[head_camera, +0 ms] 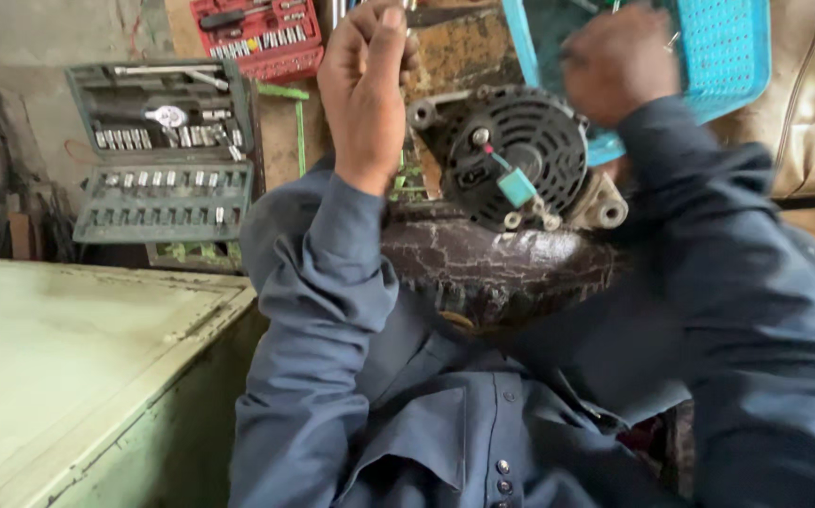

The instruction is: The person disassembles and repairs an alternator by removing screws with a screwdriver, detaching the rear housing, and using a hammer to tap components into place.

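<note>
Alternator (518,155) — between hands | left hand (367,94) fisted — right hand (617,61) blurred

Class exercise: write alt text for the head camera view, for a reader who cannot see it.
A person in a dark blue shirt raises both hands over a black alternator resting on a cracked dark cushion; the left hand is closed in a fist, the right hand is blurred. Open socket sets, a blue basket and a pale green cabinet surround them.
</note>
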